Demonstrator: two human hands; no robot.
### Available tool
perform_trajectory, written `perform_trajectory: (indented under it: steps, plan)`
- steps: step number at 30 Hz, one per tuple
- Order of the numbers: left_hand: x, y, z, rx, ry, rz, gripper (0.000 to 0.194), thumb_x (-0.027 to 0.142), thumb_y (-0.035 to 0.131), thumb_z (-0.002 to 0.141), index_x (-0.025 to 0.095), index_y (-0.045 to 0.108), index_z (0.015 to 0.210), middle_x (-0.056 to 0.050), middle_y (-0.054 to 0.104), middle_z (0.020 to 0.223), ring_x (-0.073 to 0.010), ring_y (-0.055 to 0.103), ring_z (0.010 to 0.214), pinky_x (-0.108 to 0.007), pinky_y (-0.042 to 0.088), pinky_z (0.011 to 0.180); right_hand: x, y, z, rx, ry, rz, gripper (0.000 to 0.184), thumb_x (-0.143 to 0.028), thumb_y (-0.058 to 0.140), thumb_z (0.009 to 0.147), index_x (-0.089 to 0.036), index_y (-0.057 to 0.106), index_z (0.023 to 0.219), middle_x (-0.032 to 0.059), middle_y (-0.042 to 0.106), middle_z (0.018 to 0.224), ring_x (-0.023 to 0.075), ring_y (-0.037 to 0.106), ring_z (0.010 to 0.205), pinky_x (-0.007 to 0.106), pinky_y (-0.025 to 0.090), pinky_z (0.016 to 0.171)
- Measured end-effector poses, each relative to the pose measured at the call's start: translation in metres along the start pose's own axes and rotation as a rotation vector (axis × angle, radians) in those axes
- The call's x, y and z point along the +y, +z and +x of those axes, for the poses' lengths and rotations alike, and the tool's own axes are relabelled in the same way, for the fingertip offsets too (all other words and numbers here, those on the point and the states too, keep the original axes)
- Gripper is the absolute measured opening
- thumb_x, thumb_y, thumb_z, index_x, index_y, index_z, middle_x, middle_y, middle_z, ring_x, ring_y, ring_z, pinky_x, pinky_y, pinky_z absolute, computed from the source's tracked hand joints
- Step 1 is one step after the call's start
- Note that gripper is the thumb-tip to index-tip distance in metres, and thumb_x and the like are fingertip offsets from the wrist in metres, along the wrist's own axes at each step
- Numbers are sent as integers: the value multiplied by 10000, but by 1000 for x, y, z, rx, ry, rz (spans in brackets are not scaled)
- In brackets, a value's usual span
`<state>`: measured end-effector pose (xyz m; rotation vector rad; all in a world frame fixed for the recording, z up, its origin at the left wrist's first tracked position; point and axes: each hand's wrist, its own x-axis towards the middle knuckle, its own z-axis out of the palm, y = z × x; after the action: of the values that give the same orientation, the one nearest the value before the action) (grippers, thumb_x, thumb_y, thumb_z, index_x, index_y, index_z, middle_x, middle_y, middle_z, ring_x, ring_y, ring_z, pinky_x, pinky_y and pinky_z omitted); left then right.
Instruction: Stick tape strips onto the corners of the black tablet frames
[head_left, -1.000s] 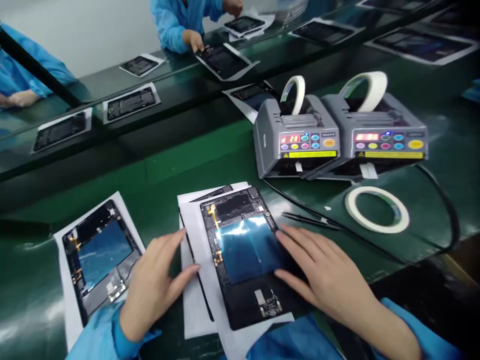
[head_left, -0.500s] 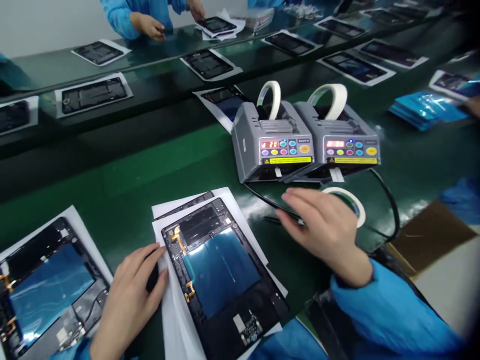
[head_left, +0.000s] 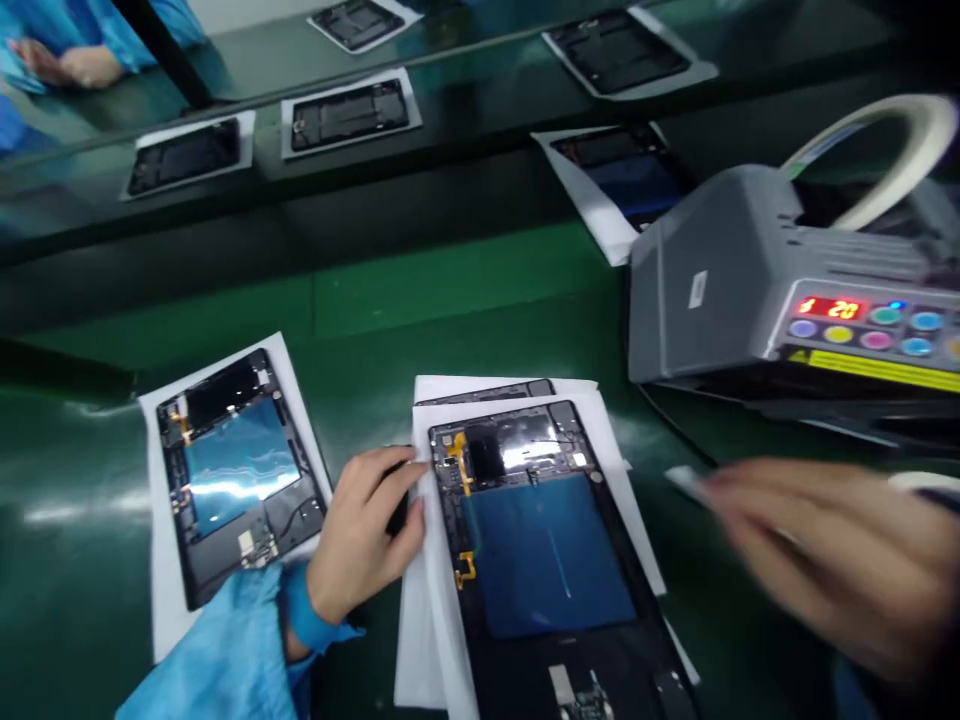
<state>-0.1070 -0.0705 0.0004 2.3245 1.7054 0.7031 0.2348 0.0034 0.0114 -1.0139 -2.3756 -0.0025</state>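
An opened tablet (head_left: 551, 560) with a blue film-covered battery and orange flex strips lies on white paper sheets (head_left: 420, 640), on top of another tablet (head_left: 491, 392) that is mostly hidden. My left hand (head_left: 367, 530) rests at its left edge, fingertips touching the paper and frame, thumb and fingers apart. Right of the tablet, my right hand (head_left: 832, 550) is blurred by motion. Between its fingertips it pinches a short piece of white tape (head_left: 686, 484). A second opened tablet (head_left: 240, 480) lies on paper to the left of my left hand.
A grey tape dispenser (head_left: 705, 280) with a white tape roll (head_left: 900, 150) stands at the right, its cable on the green bench (head_left: 360, 330). Tablet housings on paper (head_left: 349, 115) line the raised belt behind. Across it are a co-worker's hands (head_left: 71, 65).
My view has turned left and come closer. My right hand, earlier in front of the dispensers, now holds a piece of tape nearer the tablet. My left hand stays at the tablet's edge.
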Motion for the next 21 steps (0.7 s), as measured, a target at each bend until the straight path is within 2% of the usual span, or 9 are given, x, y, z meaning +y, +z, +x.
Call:
perform_trajectory:
  steps: [2,3,5,7,10,12,21]
  plan:
    - [3,-2,3,18,83,51,272,128,563,842,135,564,1114,-140,586,1140,-261,534,1077,-410,468,890,-31,9,21,-173,-247,120,178,-138,500,902,-214,644,975,26,683,939,139,639,811,291,498,701]
    - [4,-3,6,-3,130,95,268,162,579,846,130,571,1112,-148,587,1147,-276,529,1087,-425,468,888,-45,16,35,-224,-299,166,205,-127,451,915,-197,642,940,23,677,895,130,634,757,284,489,650]
    - [6,-3,12,-75,197,187,297,272,592,864,121,584,1121,-158,589,1172,-307,516,1110,-462,460,897,-65,35,60,-268,-319,178,229,-138,418,928,-182,641,903,14,656,813,125,613,661,283,446,546]
    - [6,-1,18,-139,215,243,370,387,570,880,120,592,1135,-152,592,1196,-324,503,1131,-493,439,933,-74,57,77,-238,-287,135,205,-173,440,932,-170,644,914,14,647,792,126,600,621,286,398,489]
    - [4,4,21,-186,194,236,414,438,523,896,123,592,1156,-131,590,1226,-317,490,1148,-495,409,981,-76,86,85,-91,-243,92,148,-185,499,918,-150,640,943,25,667,832,119,604,630,275,388,503]
    - [2,7,19,-196,177,209,416,419,516,898,123,580,1185,-127,582,1242,-313,483,1157,-486,405,988,-75,97,83,-15,-229,97,115,-170,538,900,-142,635,955,28,680,851,114,609,642,266,404,541]
    - [-1,12,15,-178,146,137,417,416,463,911,123,572,1187,-119,583,1224,-301,467,1165,-452,403,984,-74,103,86,-35,-226,78,79,-149,608,867,-138,636,941,25,699,846,127,610,627,276,419,591]
